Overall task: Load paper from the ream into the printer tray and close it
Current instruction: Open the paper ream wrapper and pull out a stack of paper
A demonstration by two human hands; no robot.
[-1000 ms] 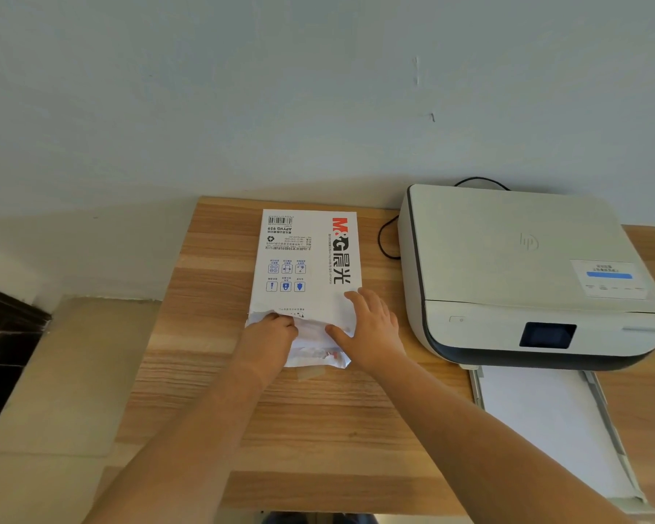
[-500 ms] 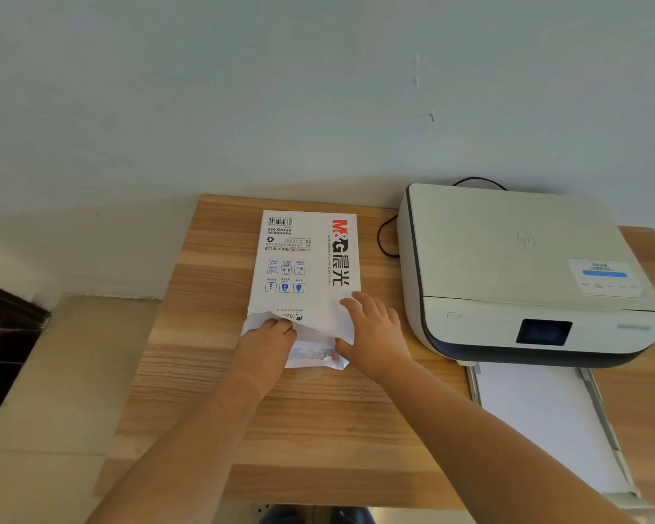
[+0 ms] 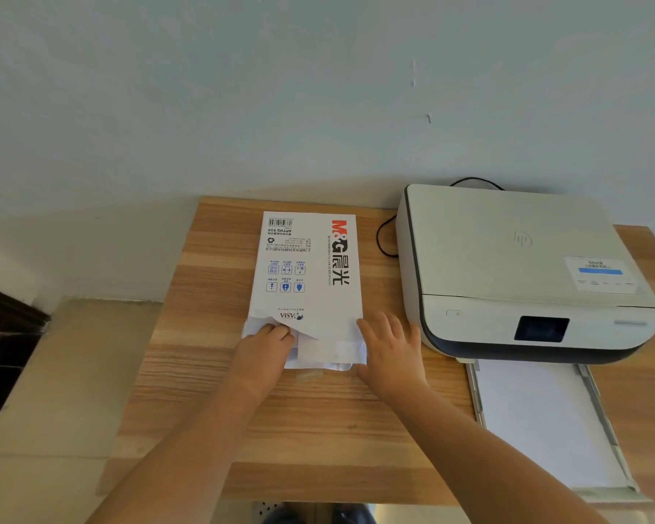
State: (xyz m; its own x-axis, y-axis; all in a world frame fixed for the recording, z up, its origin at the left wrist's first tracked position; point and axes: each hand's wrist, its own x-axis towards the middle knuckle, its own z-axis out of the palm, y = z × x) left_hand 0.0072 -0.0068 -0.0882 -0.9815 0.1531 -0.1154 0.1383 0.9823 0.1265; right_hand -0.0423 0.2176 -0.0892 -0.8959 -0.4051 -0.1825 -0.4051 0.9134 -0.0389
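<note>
The M&G paper ream (image 3: pixel 311 274) lay on the wooden desk (image 3: pixel 212 402), left of the HP printer (image 3: pixel 507 259) and its pulled-out tray (image 3: pixel 605 417). The left hand (image 3: pixel 261 357) pinched the torn wrapper flap; the right hand (image 3: pixel 392 349) rested spread beside it. Steadying the pack while peeling wide would likely free the sheets cleanly.

Ream (image 3: pixel 307 266) flat on desk (image 3: pixel 212 391), left hand (image 3: pixel 263 357) gripping torn wrapper, right hand (image 3: pixel 392 351) alongside; printer (image 3: pixel 507 266) tray (image 3: pixel 481 406) out.

Pale blue-grey wall (image 3: pixel 280 88), few small marks. Wood-grain desk (image 3: pixel 212 372) pushed against it. Beige floor (image 3: pixel 53 372) left of desk, dark furniture (image 3: pixel 1 353) at far left edge.
</note>
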